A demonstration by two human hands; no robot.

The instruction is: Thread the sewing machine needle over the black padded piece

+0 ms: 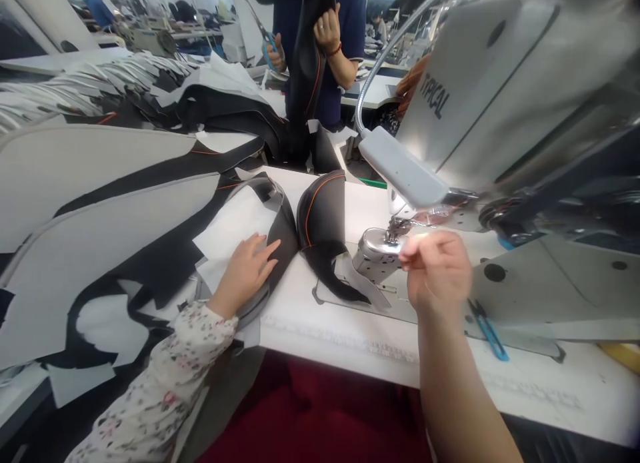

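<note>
My left hand (245, 271) lies with its fingers spread on a black cover piece (285, 246) with white backing (240, 226), left of the sewing machine. My right hand (437, 266) is raised beside the machine's needle area (396, 228), thumb and fingers pinched together. What the pinch holds, if anything, is too small and blurred to make out. Between my hands a curved black piece with orange stitching (325, 210) rests on the table, its grey strip (363, 280) trailing against the machine's raised metal bed (379, 244).
Blue thread snips (490, 333) lie right of my right wrist. The lamp (400, 166) hangs low over the needle. Layered black and grey pieces (120, 210) are heaped at left. Across the table a person (323, 50) holds blue-handled scissors (269, 46) and a black piece.
</note>
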